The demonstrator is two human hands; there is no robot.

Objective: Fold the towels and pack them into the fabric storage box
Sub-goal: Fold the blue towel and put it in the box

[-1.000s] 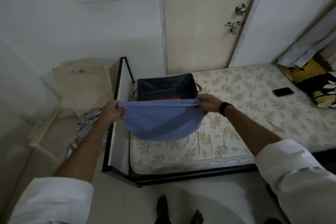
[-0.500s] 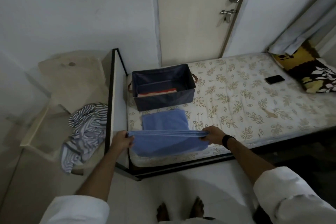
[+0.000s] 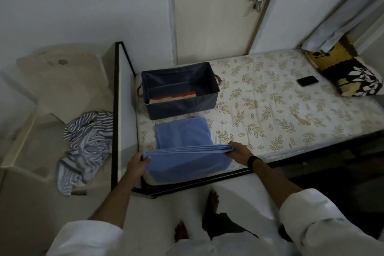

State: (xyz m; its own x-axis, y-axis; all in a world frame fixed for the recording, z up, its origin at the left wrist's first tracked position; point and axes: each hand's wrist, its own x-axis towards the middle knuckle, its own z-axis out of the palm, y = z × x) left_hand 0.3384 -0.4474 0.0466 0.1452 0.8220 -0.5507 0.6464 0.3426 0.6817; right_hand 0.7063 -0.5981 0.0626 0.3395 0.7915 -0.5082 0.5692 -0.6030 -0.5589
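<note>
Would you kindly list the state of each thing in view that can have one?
blue towel: half laid on the mattress, near edge lifted and gathered, part hanging over the bed's edge.
left hand: grips the towel's left end.
right hand: grips the towel's right end.
fabric storage box: open, upright, one folded towel inside.
folded towel: lies flat in the box.
striped cloth: crumpled, unfolded.
door: closed.
phone: screen dark.

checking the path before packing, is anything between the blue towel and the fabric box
Nothing visible. The blue towel, held by the left hand and right hand, lies on the mattress just before the navy fabric storage box, whose top is open.
</note>
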